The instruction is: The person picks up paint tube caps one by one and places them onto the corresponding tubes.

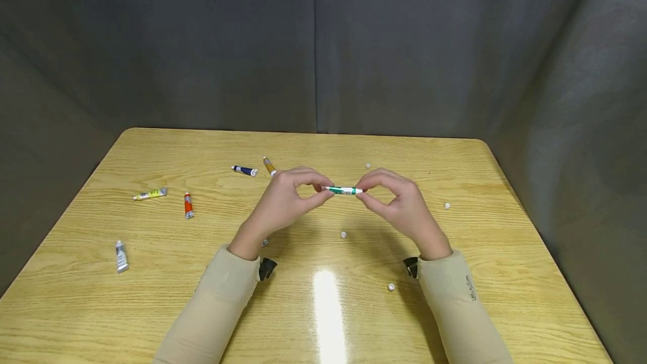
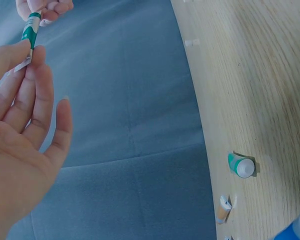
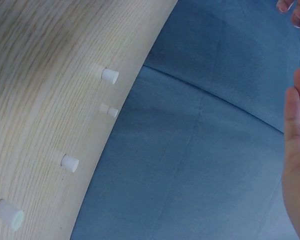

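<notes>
While both ends are pinched, the green-and-white tube hangs level above the counter

We record both grips as narrow and occupied. Our left grip holds the flattened tail between thumb and fingertips; our right grip pinches the white end opposite. The tube spans the gap between them, touching nothing else. On the counter, mostly left: a yellow tube, an orange tube, a dark blue tube, an ochre tube and a silvery tube. Four white caps lie scattered about the right grip.

Handling (judged): we expect it light, soft in the barrel and easily creased or squeezed, perhaps slick, not brittle. Best hold: tail at one side, the probably stiffer white end at the other; no pressure mid-barrel.

Views compared: the left wrist view shows the tail poking past our fingers, largely covered in the head view. It also gives a green-labelled tube on the counter, not clearly visible from the head, and a blue object we cannot identify. The right wrist view misses the held tube but shows the caps as short and tapered. Whether the pinched white end is a cap, we cannot tell.
</notes>
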### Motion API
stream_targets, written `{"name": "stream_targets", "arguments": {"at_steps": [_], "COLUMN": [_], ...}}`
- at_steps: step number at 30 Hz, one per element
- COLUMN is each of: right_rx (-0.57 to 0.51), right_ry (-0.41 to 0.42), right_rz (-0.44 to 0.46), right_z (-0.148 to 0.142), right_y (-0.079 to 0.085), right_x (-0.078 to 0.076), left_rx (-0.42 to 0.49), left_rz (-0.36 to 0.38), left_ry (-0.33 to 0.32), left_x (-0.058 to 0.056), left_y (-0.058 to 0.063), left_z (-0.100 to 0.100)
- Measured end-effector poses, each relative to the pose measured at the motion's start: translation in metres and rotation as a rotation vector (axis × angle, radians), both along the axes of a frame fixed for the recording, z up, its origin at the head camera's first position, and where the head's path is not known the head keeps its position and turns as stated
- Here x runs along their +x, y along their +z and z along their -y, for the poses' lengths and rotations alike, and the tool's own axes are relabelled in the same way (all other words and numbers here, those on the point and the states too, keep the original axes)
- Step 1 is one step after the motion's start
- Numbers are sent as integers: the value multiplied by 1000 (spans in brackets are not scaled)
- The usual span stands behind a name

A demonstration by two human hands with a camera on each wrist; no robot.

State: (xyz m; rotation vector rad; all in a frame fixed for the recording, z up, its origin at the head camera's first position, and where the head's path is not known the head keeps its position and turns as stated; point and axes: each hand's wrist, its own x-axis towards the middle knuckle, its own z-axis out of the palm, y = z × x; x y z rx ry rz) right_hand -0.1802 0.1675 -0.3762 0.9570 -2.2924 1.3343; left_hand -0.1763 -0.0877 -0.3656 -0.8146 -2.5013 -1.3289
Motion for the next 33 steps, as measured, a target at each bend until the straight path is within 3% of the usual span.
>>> {"name": "stream_targets", "arguments": {"at_steps": [9, 17, 26, 33], "right_rx": [62, 94, 104, 118], "right_ry": [-2, -11, -21, -42], "right_rz": [-22, 11, 35, 38], "right_z": [-3, -7, -2, -1], "right_y": [2, 4, 3, 3], "right_x": [0, 1, 1, 1], "left_rx": [-20, -47, -231, -265], "left_rz": [-31, -131, -356, -388], "left_ry": [-8, -50, 34, 46], "left_x": [0, -3, -2, -1], "left_y": [0, -4, -4, -3], "left_z": [-2, -3, -6, -6]}}
